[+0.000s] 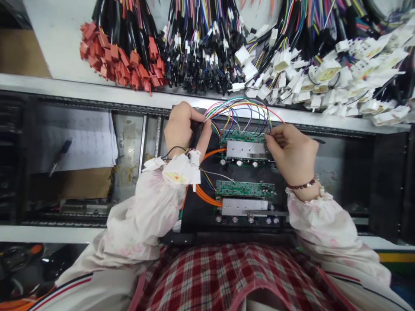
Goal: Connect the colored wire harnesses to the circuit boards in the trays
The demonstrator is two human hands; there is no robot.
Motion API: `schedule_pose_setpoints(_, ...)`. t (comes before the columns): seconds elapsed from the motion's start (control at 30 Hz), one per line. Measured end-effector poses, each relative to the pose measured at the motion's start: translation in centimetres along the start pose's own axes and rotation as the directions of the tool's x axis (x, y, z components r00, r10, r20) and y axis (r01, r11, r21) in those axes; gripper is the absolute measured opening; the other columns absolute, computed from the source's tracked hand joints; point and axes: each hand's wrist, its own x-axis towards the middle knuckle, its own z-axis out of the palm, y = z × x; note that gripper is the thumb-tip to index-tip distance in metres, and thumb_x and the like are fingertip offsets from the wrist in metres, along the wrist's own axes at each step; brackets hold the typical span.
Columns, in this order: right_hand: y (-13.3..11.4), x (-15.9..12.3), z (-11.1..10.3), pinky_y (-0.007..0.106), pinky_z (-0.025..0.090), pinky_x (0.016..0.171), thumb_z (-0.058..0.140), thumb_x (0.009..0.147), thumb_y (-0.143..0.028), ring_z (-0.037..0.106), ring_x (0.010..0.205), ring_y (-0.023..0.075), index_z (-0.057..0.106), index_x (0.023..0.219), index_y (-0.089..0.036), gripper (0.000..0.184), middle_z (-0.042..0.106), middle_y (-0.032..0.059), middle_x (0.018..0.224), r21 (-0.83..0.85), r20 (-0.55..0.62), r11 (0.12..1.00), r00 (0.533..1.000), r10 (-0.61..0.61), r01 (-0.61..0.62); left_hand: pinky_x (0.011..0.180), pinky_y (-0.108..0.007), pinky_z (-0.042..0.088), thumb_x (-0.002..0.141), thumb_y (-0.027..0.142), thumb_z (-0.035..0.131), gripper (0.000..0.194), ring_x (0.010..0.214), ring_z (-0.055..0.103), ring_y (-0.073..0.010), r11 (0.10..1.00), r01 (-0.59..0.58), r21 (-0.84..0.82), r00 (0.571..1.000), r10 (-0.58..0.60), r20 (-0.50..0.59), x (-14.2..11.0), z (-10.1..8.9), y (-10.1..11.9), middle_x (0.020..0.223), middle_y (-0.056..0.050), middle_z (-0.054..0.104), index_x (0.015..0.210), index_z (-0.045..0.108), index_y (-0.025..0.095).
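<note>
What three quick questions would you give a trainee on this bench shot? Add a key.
1. Which hand pinches the coloured wires at the edge of the upper green circuit board: left or right?
2. True or false: the beaded bracelet is on the left wrist.
3. What colour are the tags on the black wire bundle at top left?

Key:
1. The right hand.
2. False: it is on the right wrist.
3. Red.
</note>
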Motion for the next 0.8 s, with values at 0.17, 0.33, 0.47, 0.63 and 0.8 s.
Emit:
schedule_pose_setpoints(0.17, 0.0, 0.2, -0.8, 0.033, 0.054, 0.069, 0.062, 0.089, -0.031, 0.071, 0.074, 0.0195, 0.068, 0.093, -0.020, 0.014, 0.074, 0.0031, 0.081, -0.038, 0.067, 0.999, 0.998, 0.005, -0.003, 0.085, -0.039, 0.054, 0.085, 0.021, 0.066, 0.017, 0.087, 0.063, -0.0212, 0.999, 0.015, 0.051, 0.999, -0.018, 0.050, 0.1, -0.4, 0.5, 0.088, -0.003, 0.061, 0.080, 0.051, 0.025)
schedule_pose_setpoints(0.33, -3.4, 2.0, -1.9, 0.042, 0.053, 0.081, 0.062, 0.095, -0.037, 0.068, 0.093, 0.0266, 0.067, 0.111, -0.018, 0.025, 0.072, 0.0102, 0.097, -0.227, 0.034, 0.967, 0.993, -0.113, 0.118, 0.080, -0.038, 0.052, 0.084, 0.016, 0.065, 0.019, 0.088, 0.063, -0.0223, 0.980, -0.004, 0.198, 0.995, -0.017, 0.102, 0.6, 0.2, 0.6, 0.092, -0.005, 0.061, 0.079, 0.049, 0.025)
schedule_pose_setpoints(0.47, -7.8, 4.0, 1.2, 0.052, 0.046, 0.096, 0.062, 0.094, -0.035, 0.054, 0.121, 0.0372, 0.055, 0.140, -0.016, 0.051, 0.057, 0.0196, 0.132, -0.306, 0.231, 0.890, 0.933, -0.276, 0.339, 0.079, -0.038, 0.052, 0.092, 0.013, 0.057, 0.007, 0.096, 0.064, -0.0270, 0.864, -0.067, 0.499, 0.978, -0.042, 0.205, -0.1, 0.4, 1.1, 0.103, -0.010, 0.063, 0.093, 0.057, 0.020)
schedule_pose_setpoints(0.63, -9.6, 4.5, 5.1, 0.052, 0.045, 0.088, 0.048, 0.098, -0.028, 0.052, 0.111, 0.0354, 0.058, 0.135, -0.018, 0.040, 0.056, 0.0184, 0.117, -0.282, 0.317, 0.876, 0.900, -0.299, 0.391, 0.086, -0.042, 0.054, 0.101, 0.008, 0.037, 0.026, 0.101, 0.062, -0.0311, 0.674, -0.503, 0.541, 0.818, 0.168, 0.550, -1.2, -1.8, 0.0, 0.105, -0.015, 0.064, 0.107, 0.062, 0.010)
schedule_pose_setpoints(0.8, -8.6, 4.0, 6.0, 0.053, 0.045, 0.087, 0.040, 0.097, -0.020, 0.051, 0.106, 0.0338, 0.066, 0.116, -0.021, 0.032, 0.056, 0.0155, 0.105, -0.186, 0.221, 0.898, 0.907, -0.358, 0.400, 0.092, -0.045, 0.057, 0.101, 0.014, 0.044, 0.026, 0.107, 0.061, -0.0300, 0.768, -0.558, 0.314, 0.769, 0.336, 0.543, -3.5, -4.2, -1.3, 0.116, -0.016, 0.065, 0.116, 0.065, 0.009)
